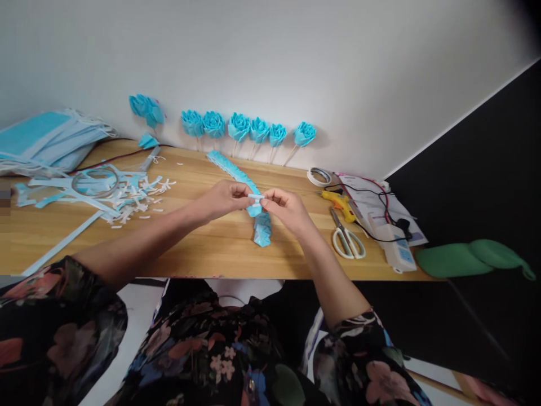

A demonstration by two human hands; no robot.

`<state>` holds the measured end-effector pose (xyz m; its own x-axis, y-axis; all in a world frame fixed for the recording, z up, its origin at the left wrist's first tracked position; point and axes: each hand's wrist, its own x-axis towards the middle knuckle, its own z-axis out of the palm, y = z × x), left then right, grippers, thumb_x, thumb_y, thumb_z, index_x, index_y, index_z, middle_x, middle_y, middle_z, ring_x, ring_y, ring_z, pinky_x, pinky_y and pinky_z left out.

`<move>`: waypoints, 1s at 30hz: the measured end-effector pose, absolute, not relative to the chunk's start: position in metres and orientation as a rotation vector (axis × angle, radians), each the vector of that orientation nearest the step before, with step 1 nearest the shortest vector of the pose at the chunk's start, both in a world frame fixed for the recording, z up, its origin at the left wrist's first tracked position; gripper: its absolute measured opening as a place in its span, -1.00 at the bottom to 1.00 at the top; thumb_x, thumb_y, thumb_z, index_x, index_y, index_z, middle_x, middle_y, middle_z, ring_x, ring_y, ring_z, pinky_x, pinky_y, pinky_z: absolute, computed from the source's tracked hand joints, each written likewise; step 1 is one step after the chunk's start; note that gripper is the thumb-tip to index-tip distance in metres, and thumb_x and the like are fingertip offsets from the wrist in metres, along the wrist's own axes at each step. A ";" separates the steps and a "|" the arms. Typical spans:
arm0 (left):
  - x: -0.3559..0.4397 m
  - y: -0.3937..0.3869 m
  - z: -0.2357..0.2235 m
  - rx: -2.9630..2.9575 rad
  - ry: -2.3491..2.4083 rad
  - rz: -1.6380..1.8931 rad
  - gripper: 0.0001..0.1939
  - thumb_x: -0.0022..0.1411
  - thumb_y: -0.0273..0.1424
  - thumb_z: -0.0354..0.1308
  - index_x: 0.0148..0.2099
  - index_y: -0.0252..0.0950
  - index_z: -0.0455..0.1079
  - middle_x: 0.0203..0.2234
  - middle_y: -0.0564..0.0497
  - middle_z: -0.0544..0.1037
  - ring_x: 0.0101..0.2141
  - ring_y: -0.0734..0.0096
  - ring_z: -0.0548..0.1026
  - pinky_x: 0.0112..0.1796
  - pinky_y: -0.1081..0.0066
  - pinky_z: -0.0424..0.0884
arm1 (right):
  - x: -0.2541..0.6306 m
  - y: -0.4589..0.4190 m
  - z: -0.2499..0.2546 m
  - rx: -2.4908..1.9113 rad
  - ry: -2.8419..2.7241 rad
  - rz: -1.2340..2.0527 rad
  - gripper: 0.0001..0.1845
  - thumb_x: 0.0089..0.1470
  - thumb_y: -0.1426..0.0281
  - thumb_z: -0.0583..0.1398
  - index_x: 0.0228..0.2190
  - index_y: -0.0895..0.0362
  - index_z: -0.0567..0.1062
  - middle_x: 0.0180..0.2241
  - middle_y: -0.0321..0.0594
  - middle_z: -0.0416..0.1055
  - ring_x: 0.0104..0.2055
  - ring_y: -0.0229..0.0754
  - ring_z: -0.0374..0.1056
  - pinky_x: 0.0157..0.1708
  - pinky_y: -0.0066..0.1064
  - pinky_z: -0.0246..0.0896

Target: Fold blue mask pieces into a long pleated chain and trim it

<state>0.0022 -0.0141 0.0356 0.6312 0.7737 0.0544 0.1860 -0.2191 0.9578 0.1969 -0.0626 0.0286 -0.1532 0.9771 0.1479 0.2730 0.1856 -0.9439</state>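
Observation:
Over the middle of the table, my left hand [228, 198] and my right hand [284, 206] pinch the two sides of a blue pleated strip [255, 210]. A narrow white edge of the strip shows between my fingertips. Part of it is hidden behind my fingers. From there a long folded blue length [228, 166] runs away toward the wall, lying on the tabletop. A shorter folded blue end [262, 230] hangs or lies just below my hands; I cannot tell which.
Several blue flowers on sticks [239, 127] lean against the wall. Face masks [46, 141] are piled at left beside cut scraps [122, 194]. At right are a tape roll [319, 176], a yellow glue gun [339, 205], scissors [347, 237], a power strip [395, 247] and a green pouch [465, 259].

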 end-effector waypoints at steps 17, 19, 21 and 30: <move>-0.003 -0.001 0.028 1.818 0.978 1.340 -0.88 0.21 -0.35 0.16 -0.36 -0.27 0.39 -0.50 0.07 0.48 -0.46 0.46 0.38 -0.35 0.39 0.32 | 0.189 -0.024 0.035 -1.201 -1.554 1.016 -0.73 -0.03 0.16 0.26 -0.52 0.12 0.48 -0.52 -0.30 0.43 -0.44 -0.27 0.27 -0.38 -0.43 0.15; -0.004 -0.004 0.025 2.005 1.066 1.457 -0.88 0.22 -0.37 0.17 -0.38 -0.27 0.41 -0.52 0.07 0.47 -0.47 0.46 0.36 -0.33 0.37 0.28 | 0.186 -0.018 0.035 -1.222 -1.585 0.907 -0.75 -0.01 0.19 0.24 -0.51 0.12 0.48 -0.52 -0.31 0.42 -0.45 -0.27 0.27 -0.39 -0.43 0.14; -0.005 -0.007 0.022 2.164 1.110 1.475 -0.87 0.23 -0.37 0.18 -0.37 -0.26 0.45 -0.54 0.08 0.47 -0.45 0.44 0.36 -0.30 0.34 0.26 | 0.182 -0.016 0.034 -1.230 -1.637 0.774 -0.79 0.01 0.23 0.23 -0.51 0.12 0.48 -0.53 -0.32 0.41 -0.45 -0.27 0.27 -0.38 -0.42 0.15; -0.006 -0.007 0.009 2.310 1.237 1.241 -0.85 0.29 -0.31 0.15 -0.21 -0.19 0.54 -0.49 0.05 0.50 -0.41 0.38 0.41 -0.24 0.29 0.24 | 0.168 -0.033 0.014 -1.282 -1.636 0.600 -0.81 0.06 0.26 0.20 -0.51 0.08 0.47 -0.51 -0.31 0.41 -0.39 -0.22 0.30 -0.30 -0.39 0.21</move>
<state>-0.0061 -0.0071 0.0095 0.2800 0.7725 0.5700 0.5673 -0.6121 0.5510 0.1683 -0.0334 0.0137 -0.0116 0.9285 0.3712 0.4683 0.3330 -0.8184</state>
